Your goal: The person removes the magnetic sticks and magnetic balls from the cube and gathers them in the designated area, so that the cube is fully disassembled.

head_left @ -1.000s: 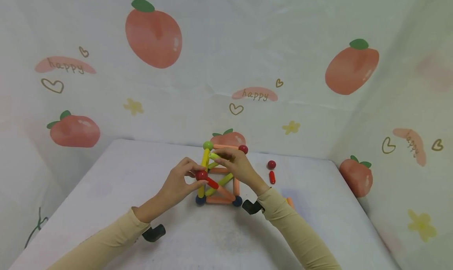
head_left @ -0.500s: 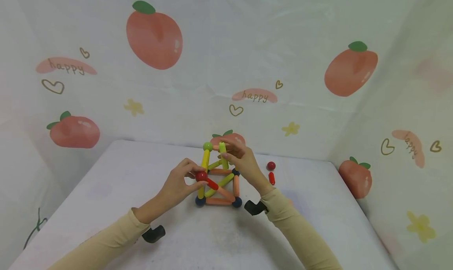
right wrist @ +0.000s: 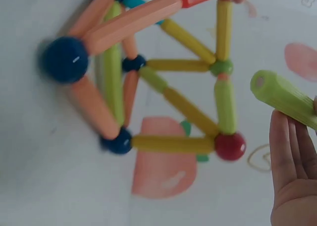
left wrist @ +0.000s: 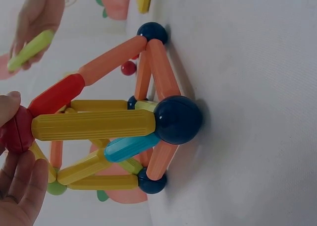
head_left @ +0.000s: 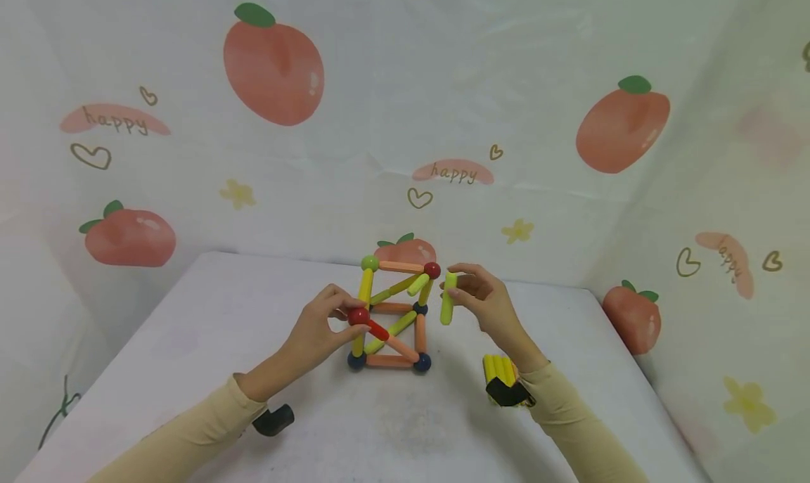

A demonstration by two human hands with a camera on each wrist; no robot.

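A frame of magnetic rods and balls stands mid-table, dark blue balls (head_left: 356, 361) at its base. My left hand (head_left: 319, 325) pinches the red ball (head_left: 358, 316) at its near upper left corner. From that ball a red rod (head_left: 378, 329) and an orange rod (head_left: 402, 348) slope down to the near right base ball. Right of the frame, my right hand (head_left: 487, 304) holds a light green rod (head_left: 448, 300) roughly upright between thumb and fingers. Another light green rod (head_left: 418, 284) sticks out from the back red ball (head_left: 432, 271). The back left upper corner has a green ball (head_left: 370, 263).
Several yellow rods (head_left: 497, 368) lie side by side at the right, partly under the right wrist's black camera mount (head_left: 506, 392). A loose red ball (left wrist: 129, 68) appears beyond the frame in the left wrist view. A printed cloth hangs behind the table (head_left: 253, 377).
My right hand has moved right, away from the frame, taking a light green rod along. The light green rod at the back red ball now shows uncovered. My left hand stays at its red ball.
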